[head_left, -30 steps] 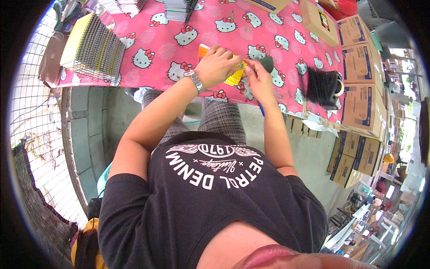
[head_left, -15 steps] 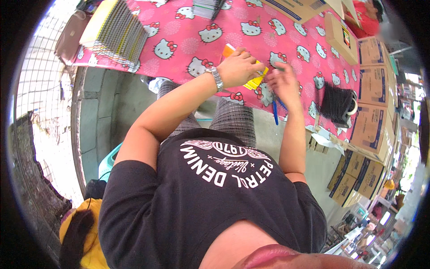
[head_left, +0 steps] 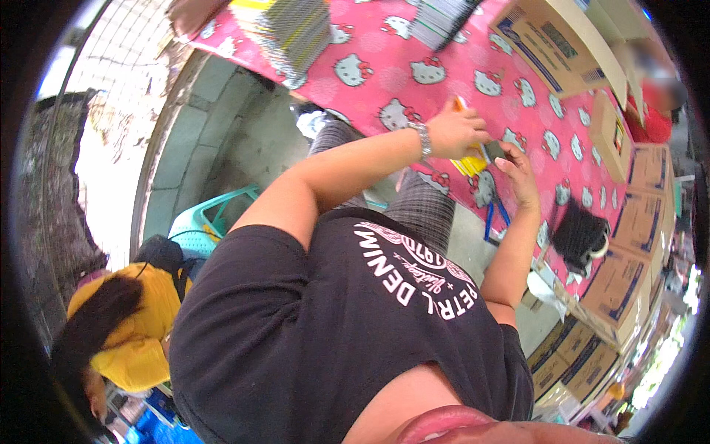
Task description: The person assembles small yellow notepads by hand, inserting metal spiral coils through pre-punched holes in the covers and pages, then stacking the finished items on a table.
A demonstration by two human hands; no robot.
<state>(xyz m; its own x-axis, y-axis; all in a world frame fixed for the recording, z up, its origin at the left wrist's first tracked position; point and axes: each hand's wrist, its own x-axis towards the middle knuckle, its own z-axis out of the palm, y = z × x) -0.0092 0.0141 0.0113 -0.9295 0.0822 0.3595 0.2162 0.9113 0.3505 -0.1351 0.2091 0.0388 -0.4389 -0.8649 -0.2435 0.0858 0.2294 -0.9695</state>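
My left hand [head_left: 457,135], a metal watch at its wrist, grips a yellow-and-orange booklet [head_left: 467,166] above the near edge of the table with a pink cartoon cloth [head_left: 370,89]. Its fingers lie over the booklet's middle and hide much of it. Close by on the right is my right hand [head_left: 520,176], fingers bent in toward the booklet's edge. A small dark piece shows at those fingertips, too blurred to name. Below this hand, a tool with spread blue handles [head_left: 489,222] juts past the table edge; whether the hand holds it is unclear.
Spiral-bound notebooks [head_left: 296,41] are stacked at the far left, with another stack [head_left: 441,21] at the back. A bundle of black binding wires [head_left: 579,233] lies right. Cardboard boxes [head_left: 620,285] line the right side; an open carton [head_left: 543,44] stands behind. A person in yellow [head_left: 144,325] is at lower left.
The whole view has swung, shifting the table up and right. Both hands stay close together at the booklet. Less of its orange end shows, and more of the blue handles is visible.
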